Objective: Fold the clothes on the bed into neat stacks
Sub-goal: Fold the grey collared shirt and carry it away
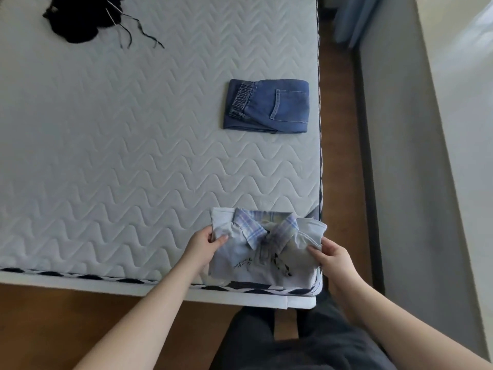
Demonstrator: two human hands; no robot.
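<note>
The left hand (pixel 204 245) and the right hand (pixel 332 256) each pinch one side of a folded pale shirt (pixel 262 245) with a checked collar, at the near right corner of the bed (pixel 106 156). Farther back, near the right edge, lie folded jeans (pixel 266 109). A black pile of clothes (pixel 80 18) sits at the far left.

Brown wood floor (pixel 338 124) right of bed; grey wall (pixel 416 161); blue curtain (pixel 346 20) at top.
</note>
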